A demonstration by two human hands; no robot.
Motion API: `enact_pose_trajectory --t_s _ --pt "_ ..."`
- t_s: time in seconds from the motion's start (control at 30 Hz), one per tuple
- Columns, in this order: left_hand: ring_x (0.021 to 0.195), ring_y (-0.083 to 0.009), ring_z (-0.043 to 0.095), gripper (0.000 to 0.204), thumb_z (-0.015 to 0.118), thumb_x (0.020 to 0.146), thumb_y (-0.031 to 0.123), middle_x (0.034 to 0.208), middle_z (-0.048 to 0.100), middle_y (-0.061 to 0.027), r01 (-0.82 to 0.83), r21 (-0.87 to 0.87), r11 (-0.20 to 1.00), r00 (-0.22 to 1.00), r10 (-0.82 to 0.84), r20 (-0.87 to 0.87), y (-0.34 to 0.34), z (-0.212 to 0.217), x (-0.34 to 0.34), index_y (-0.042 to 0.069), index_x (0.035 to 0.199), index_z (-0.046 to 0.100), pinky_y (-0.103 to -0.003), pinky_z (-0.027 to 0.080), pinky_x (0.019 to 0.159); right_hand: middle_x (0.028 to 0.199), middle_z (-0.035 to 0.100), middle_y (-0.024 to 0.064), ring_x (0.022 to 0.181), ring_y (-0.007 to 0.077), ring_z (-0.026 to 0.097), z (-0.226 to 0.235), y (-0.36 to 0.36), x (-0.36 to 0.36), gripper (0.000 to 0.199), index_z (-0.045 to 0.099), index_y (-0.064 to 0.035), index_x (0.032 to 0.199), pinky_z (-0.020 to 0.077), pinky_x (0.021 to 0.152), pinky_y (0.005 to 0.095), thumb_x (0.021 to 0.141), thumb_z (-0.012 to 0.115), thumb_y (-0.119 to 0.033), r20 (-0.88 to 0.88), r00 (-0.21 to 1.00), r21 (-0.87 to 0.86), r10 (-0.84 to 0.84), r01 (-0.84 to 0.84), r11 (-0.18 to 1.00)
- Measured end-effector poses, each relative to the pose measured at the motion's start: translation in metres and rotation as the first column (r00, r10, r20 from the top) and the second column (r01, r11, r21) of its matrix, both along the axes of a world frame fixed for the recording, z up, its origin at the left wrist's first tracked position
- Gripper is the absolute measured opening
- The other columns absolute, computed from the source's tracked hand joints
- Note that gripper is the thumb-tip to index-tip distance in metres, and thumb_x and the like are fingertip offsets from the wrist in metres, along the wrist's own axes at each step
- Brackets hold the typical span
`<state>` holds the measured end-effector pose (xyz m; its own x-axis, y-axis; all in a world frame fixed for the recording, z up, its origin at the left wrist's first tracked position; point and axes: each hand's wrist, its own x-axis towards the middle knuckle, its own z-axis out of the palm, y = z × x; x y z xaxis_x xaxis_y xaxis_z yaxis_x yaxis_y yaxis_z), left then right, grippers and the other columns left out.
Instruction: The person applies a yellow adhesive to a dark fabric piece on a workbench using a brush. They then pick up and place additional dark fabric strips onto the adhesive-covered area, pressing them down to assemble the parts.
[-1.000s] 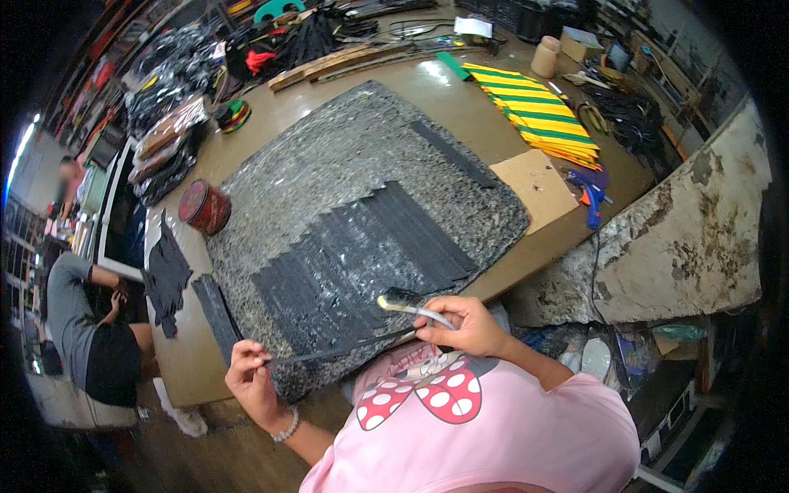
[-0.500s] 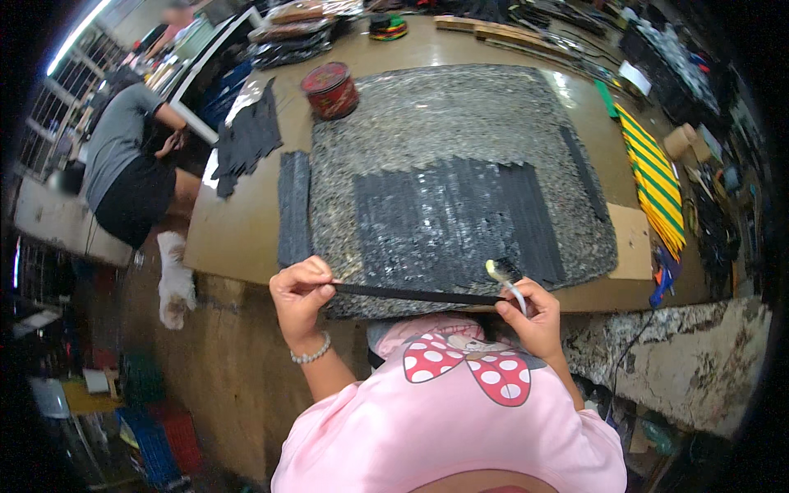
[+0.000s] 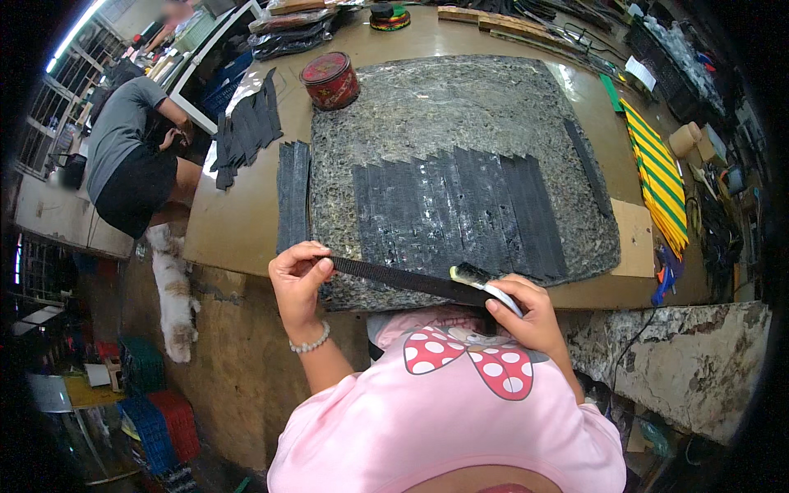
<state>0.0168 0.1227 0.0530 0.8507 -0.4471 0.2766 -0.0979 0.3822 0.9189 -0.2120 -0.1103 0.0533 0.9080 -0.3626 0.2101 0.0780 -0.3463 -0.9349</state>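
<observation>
Stretched between my hands is a black woven strap (image 3: pixel 394 277), its flat face showing. The strap's left end is pinched between thumb and fingers of my left hand (image 3: pixel 297 287). My right hand (image 3: pixel 528 314) grips a white-handled brush (image 3: pixel 503 297) with dark bristles, along with the strap's right end. The brush head points left, over the strap. Just beyond my hands, a row of black strips (image 3: pixel 448 218) lies side by side on a speckled grey mat (image 3: pixel 444 94); whitish smears mark several of them.
A red tin (image 3: pixel 329 85) stands at the mat's far left corner. Black strip bundles (image 3: pixel 293 193) lie left of the mat. To the right are yellow-green striped strips (image 3: pixel 655 181), cardboard (image 3: pixel 633 242) and a blue glue gun (image 3: pixel 666 275). A person (image 3: pixel 131 156) bends at the left.
The strap has turned from edge-on to show its broad face. My right hand and brush have shifted slightly left and down, and the brush lies flatter. The person at left bends lower.
</observation>
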Motion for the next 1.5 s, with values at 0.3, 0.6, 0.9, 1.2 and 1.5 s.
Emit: enact_pose_trajectory --t_s 0.3,0.6,0.9,1.2,1.5 --pt "0.063 -0.01 0.059 0.013 0.071 0.081 0.006 0.074 0.062 -0.0041 0.17 0.288 0.943 0.965 -0.219 0.147 -0.079 0.054 0.023 -0.001 0.091 0.068 -0.021 0.045 0.054 0.077 0.062 0.0022 0.065 0.0044 0.051 -0.008 -0.012 -0.018 0.009 0.065 0.0006 0.09 0.0385 0.055 0.0209 0.085 0.068 -0.007 -0.077 0.978 0.105 -0.196 0.203 0.973" --pt "0.08 -0.0092 0.064 0.035 0.077 0.079 0.026 0.085 0.07 -0.0059 0.389 0.546 0.742 0.631 -0.647 0.428 -0.311 0.058 0.042 0.001 0.102 0.071 -0.023 0.051 0.07 0.086 0.058 -0.0025 0.074 0.0018 0.05 -0.031 -0.062 -0.044 0.023 0.061 0.0028 0.108 0.04 0.067 0.0156 0.089 0.067 -0.008 -0.08 0.713 0.392 -0.696 0.665 0.636" --pt "0.092 -0.0146 0.064 0.037 0.069 0.086 0.03 0.102 0.069 -0.0081 0.361 0.727 0.584 0.534 -0.769 0.352 -0.406 -0.023 0.044 0.005 0.113 0.067 -0.03 0.051 0.084 0.081 0.058 -0.0006 0.07 0.0037 0.051 -0.065 -0.106 -0.054 0.022 0.062 0.0039 0.107 0.0408 0.061 0.0176 0.089 0.065 -0.009 -0.134 0.623 0.18 -0.771 0.78 0.599" --pt "0.094 -0.0151 0.062 0.032 0.061 0.092 0.026 0.107 0.068 -0.0057 0.206 0.713 0.67 0.763 -0.566 0.312 -0.239 -0.011 0.082 0.004 0.115 0.066 -0.029 0.048 0.085 0.067 0.053 -0.0046 0.06 0.0014 0.044 -0.069 -0.108 -0.06 0.023 0.065 0.0042 0.099 0.0354 0.052 0.0187 0.089 0.066 -0.017 -0.163 0.633 0.047 -0.757 0.771 0.635" --pt "0.093 -0.0105 0.061 0.028 0.059 0.095 0.02 0.106 0.067 -0.0063 -0.289 0.519 0.805 0.945 0.153 0.289 -0.075 -0.005 0.05 0.001 0.115 0.065 -0.024 0.046 0.078 0.067 0.046 -0.0078 0.057 -0.0011 0.037 -0.05 -0.072 -0.062 0.021 0.064 0.001 0.099 0.0266 0.048 0.017 0.097 0.056 -0.018 -0.049 0.587 0.417 -0.808 0.747 0.518"
